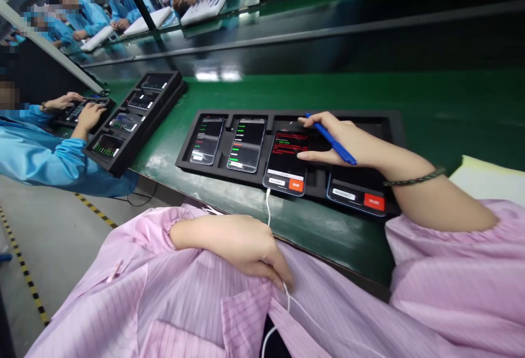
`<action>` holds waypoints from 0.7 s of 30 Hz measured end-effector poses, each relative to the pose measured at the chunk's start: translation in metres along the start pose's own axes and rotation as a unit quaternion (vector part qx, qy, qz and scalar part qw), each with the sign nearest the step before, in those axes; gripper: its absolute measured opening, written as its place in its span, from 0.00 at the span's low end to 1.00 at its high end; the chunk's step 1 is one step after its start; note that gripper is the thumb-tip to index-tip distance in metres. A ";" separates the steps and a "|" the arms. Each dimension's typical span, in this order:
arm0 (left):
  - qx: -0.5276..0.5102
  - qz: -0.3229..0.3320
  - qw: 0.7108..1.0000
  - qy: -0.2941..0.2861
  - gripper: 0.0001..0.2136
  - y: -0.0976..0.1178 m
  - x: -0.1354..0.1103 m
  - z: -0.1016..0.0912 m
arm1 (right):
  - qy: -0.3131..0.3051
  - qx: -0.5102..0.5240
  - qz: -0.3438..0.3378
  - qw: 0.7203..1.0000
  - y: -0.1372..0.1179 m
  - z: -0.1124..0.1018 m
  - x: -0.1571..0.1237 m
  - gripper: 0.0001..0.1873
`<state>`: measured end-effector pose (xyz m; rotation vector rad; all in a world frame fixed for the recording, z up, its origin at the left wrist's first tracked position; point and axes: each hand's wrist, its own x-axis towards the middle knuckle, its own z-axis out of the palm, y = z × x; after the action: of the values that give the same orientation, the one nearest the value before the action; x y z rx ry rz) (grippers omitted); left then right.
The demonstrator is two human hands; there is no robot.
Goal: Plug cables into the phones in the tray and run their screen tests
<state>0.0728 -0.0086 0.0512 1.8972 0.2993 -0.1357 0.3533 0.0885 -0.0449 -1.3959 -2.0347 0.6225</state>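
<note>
My right hand [350,138] is over the right part of a black foam tray [241,176], with a blue pen [332,140] held across its fingers. Its thumb reaches the right edge of the third phone [284,162], whose screen shows red and green text and an orange-red button. A white charging cable [268,207] is plugged into that phone's lower end. Down at my lap, my left hand [241,246] has its fingers closed on the white cable. To the right lies another phone [356,191], partly hidden under my right hand and wrist. Two phones [206,140] with lists on their screens fill the left slots.
A second black tray [141,123] of phones stands left on the green bench [205,87]. Beside it, a co-worker in a blue sleeve [45,145] touches a further tray. White paper [488,180] lies at the right. More people work across the bench.
</note>
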 end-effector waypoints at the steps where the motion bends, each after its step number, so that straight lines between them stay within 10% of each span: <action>1: 0.025 0.008 1.000 -0.001 0.11 -0.003 0.001 0.001 | -0.002 0.003 -0.006 1.000 0.002 0.000 0.000 0.43; 6: 0.088 0.008 0.995 -0.054 0.09 -0.009 -0.006 0.004 | 0.008 0.023 -0.019 1.000 0.010 0.002 -0.001 0.43; 13: 0.141 0.193 0.967 -0.087 0.12 -0.007 -0.010 0.005 | 0.010 0.026 -0.015 1.000 0.009 -0.002 -0.002 0.39; 21: 0.195 0.098 0.974 -0.060 0.13 -0.023 -0.006 0.001 | 0.004 0.041 -0.020 0.999 0.009 -0.003 0.000 0.38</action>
<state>0.0607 -0.0036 0.0312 2.2846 -0.0014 -0.1841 0.3619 0.0918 -0.0486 -1.3048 -2.0043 0.6741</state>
